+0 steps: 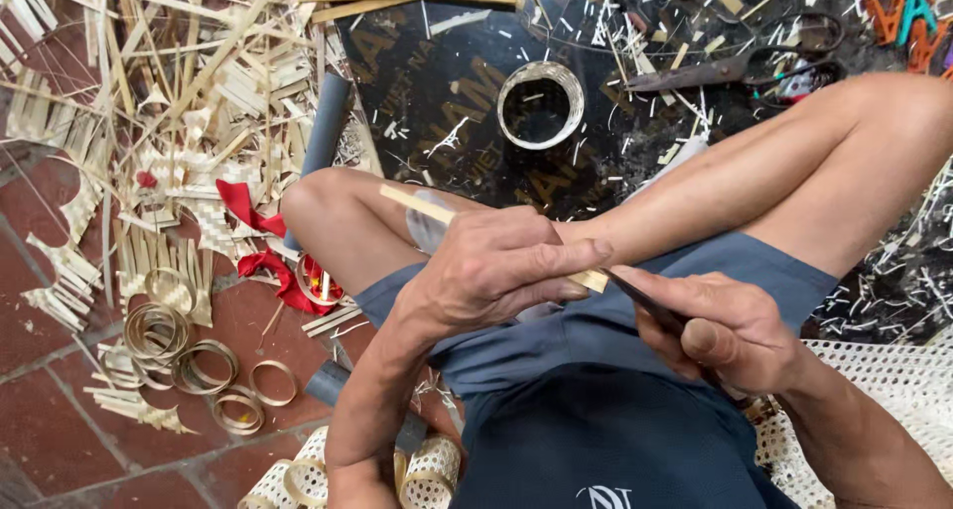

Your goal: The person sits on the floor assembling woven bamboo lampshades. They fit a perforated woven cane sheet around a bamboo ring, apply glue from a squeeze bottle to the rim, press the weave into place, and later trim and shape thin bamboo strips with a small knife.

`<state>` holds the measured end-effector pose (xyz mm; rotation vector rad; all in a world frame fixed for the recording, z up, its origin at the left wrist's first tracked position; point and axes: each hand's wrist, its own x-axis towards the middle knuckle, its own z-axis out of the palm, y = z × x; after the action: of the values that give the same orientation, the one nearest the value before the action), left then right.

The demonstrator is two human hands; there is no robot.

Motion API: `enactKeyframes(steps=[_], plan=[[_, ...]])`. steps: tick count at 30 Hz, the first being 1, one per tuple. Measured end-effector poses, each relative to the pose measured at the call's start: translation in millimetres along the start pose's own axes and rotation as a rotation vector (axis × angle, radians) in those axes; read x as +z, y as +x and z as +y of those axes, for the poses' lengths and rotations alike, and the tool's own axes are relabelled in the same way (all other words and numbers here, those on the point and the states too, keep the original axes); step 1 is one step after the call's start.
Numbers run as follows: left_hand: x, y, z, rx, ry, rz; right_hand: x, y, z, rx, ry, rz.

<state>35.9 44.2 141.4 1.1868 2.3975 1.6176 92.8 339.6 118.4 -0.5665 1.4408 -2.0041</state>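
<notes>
Brick floor (pixel 60 430) workstation: bamboo strip being shaved with a knife.
Left hand (pixel 496 271) grips the bamboo strip (pixel 422 204) over the lap; right hand (pixel 730 325) is clenched on the knife (pixel 650 306), blade at the strip's near end. Judged step: trimming. Next stroke needs a steady, shallow blade angle. Bamboo rings (pixel 189 360) lie left of the hands.

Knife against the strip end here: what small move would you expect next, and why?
Probably a short push of the knife along the bamboo strip, shaving its end. The left hand pinches the strip over the lap, the right hand has the blade at the strip's near end, and shavings litter the black board, which suggests repeated trimming.
</notes>
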Motion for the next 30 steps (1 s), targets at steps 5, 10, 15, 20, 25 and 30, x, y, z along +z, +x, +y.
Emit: enactKeyframes(steps=[5, 10, 15, 20, 25, 30], plan=[[6.5, -7.7, -0.7, 0.012, -0.039, -0.046, -0.4, -4.5, 7.9, 0.017, 0.000, -0.040], [8.8, -14.0, -5.2, -0.002, -0.225, -0.082, 3.1, -4.0, 7.1, 0.000, 0.024, -0.078], [10.1, -16.7, -4.9, -0.026, -0.287, -0.122, 5.0, -3.4, 6.9, -0.046, 0.011, -0.103], [7.7, -11.5, -3.4, 0.008, -0.311, -0.131, 6.0, -3.3, 6.0, -0.004, 0.117, -0.132], [4.1, -9.1, 4.0, 0.005, -0.340, -0.207, 11.7, -13.8, 11.2, 0.093, 0.325, -0.200], [10.7, -11.7, 6.0, 0.036, -0.353, -0.228, 20.0, -25.0, 21.4, 0.013, 0.228, -0.104]])
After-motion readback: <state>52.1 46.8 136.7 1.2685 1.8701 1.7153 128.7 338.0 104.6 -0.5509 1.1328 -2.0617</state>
